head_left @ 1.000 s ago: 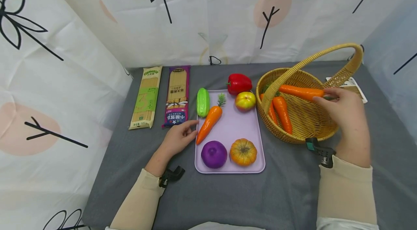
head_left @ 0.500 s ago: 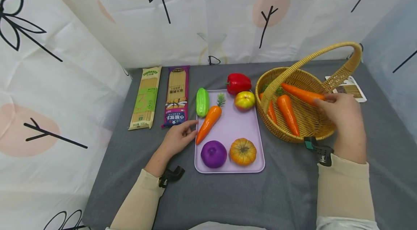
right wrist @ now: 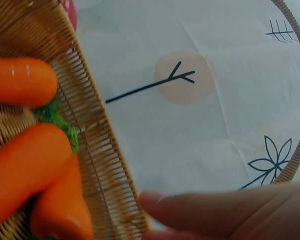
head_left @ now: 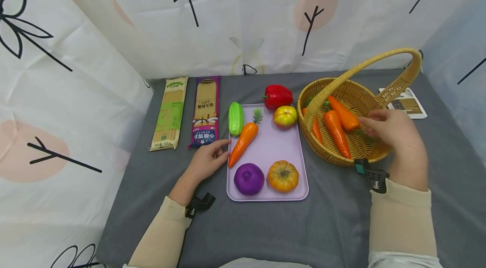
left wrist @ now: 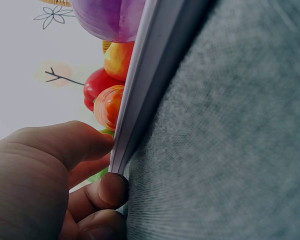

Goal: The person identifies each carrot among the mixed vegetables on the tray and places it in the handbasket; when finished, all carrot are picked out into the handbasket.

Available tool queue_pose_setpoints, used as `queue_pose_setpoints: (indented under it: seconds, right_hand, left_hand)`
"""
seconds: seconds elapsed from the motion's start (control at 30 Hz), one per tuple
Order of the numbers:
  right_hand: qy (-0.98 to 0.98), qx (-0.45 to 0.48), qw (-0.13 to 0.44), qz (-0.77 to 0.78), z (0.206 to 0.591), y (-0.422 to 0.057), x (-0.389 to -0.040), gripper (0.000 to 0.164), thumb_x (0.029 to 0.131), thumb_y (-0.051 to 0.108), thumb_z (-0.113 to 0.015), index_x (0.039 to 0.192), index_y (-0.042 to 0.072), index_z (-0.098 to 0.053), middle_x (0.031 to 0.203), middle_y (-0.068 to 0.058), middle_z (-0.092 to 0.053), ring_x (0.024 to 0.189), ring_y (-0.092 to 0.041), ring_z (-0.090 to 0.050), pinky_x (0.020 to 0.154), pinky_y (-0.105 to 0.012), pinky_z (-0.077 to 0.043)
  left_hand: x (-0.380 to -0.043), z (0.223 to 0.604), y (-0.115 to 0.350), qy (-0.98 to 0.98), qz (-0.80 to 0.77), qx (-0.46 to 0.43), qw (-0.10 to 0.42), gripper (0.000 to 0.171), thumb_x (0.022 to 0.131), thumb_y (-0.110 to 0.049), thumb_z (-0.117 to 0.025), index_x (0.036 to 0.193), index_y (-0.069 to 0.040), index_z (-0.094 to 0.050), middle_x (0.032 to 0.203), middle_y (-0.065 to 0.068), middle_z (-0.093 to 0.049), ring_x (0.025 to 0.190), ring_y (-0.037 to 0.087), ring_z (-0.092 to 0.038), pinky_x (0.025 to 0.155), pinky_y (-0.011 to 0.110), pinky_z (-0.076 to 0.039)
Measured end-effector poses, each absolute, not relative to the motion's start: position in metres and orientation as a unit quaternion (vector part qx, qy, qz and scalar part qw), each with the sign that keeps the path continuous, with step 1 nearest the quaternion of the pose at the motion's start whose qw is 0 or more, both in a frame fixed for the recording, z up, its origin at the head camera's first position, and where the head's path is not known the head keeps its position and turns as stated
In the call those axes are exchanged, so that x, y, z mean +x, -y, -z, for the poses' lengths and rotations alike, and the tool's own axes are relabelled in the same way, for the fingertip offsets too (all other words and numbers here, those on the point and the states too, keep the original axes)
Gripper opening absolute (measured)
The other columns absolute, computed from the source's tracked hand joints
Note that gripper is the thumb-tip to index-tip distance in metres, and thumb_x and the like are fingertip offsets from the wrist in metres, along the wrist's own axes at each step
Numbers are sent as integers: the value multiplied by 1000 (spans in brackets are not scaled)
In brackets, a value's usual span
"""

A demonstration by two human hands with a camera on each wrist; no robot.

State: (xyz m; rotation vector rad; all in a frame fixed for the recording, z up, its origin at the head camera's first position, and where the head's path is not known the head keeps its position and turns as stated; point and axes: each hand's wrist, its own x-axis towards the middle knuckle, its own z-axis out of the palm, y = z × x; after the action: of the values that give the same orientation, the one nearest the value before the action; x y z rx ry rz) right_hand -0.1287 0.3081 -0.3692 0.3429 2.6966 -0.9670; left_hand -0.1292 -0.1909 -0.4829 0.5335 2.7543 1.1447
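Note:
A yellow wicker basket point(head_left: 322, 154) holds three visible orange carrots. One carrot point(head_left: 343, 114) lies just left of my right hand point(head_left: 396, 131); a second carrot point(head_left: 336, 133) lies beside it, and another carrot point(head_left: 314, 128) is partly behind the handle. My right hand hovers over the basket's right side, holding nothing I can see; in the right wrist view its thumb point(right wrist: 200, 210) shows near the rim. My left hand point(head_left: 206, 160) touches the left rim of a lilac tray point(head_left: 267, 147) with thumb and fingertips. Near those fingers, a carrot point(head_left: 244, 144) lies on the tray.
The tray also bears a purple round vegetable point(head_left: 249, 179), a small pumpkin point(head_left: 283, 176), a yellow-red fruit point(head_left: 285, 117) and a green cucumber point(head_left: 236, 119). A red bell pepper point(head_left: 278, 97) sits behind. Noodle packs point(head_left: 169, 114) lie left; a card point(head_left: 411, 105) lies behind the basket.
My right hand has lowered a carrot into the basket and let it go. Another carrot in the basket shifted slightly. My left hand has stayed at the tray's rim.

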Motion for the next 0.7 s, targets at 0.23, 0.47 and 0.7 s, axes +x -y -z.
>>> queue_pose_setpoints:
  seconds: [0.23,0.47,0.7]
  right_hand:
    - [-928,137,58,343,345,-304,-112,83,99,62,-51,149,-4,-46,133,-32,-57,111,-42,-62,90,-62,-45]
    - [-910,206,-21,360,323,-287,-93,78,96,65,-52,155,14,-46,140,-10,-56,121,-30,-52,90,-47,-44]
    - [-882,181,-139,412,308,-267,-74,52,99,39,-65,145,15,-60,109,21,-59,104,2,-50,80,-16,-39]
  left_hand:
    - [-129,483,190,-907,-378,175,55,36,98,-20,-71,134,-15,-68,74,-5,-55,60,14,-48,56,29,-37]
    - [-129,482,190,-908,-378,171,61,36,98,-21,-71,134,-16,-67,75,-5,-55,61,15,-49,57,29,-37]
    - [-129,482,191,-908,-377,172,59,37,98,-21,-71,134,-16,-67,74,-5,-55,61,15,-49,57,29,-37]
